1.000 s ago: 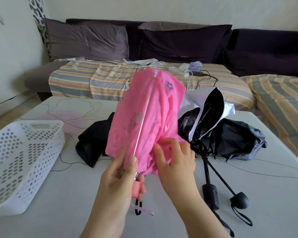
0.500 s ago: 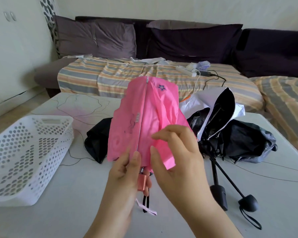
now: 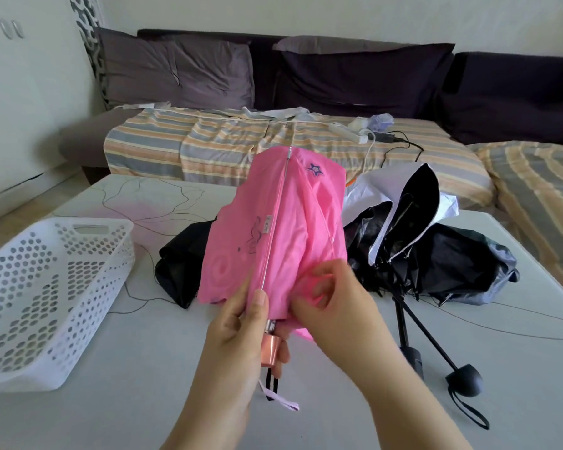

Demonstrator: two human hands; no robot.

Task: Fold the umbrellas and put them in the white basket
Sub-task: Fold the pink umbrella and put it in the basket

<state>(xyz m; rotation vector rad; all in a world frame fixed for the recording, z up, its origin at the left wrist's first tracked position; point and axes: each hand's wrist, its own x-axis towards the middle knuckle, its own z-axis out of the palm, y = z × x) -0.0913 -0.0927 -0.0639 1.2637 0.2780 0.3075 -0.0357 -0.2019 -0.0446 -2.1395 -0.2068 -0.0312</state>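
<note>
Your left hand [image 3: 241, 332] grips the pink umbrella [image 3: 273, 232] low down by its handle [image 3: 271, 350], thumb pressed along a rib, so the canopy stands up and tilted away, where you can work the panels. Your right hand [image 3: 335, 306] pinches a fold of the pink cloth near the base, likely to gather the loose fabric round the shaft. How your left fingers wrap behind the handle is hidden. The basket [image 3: 59, 287] waits on the table [image 3: 143, 384] to your left, with nothing visible in it. Past the pink one lie black umbrellas [image 3: 436, 261], unfolded, stems toward you; one more dark canopy [image 3: 182, 264] is half covered, so you cannot count them surely
</note>
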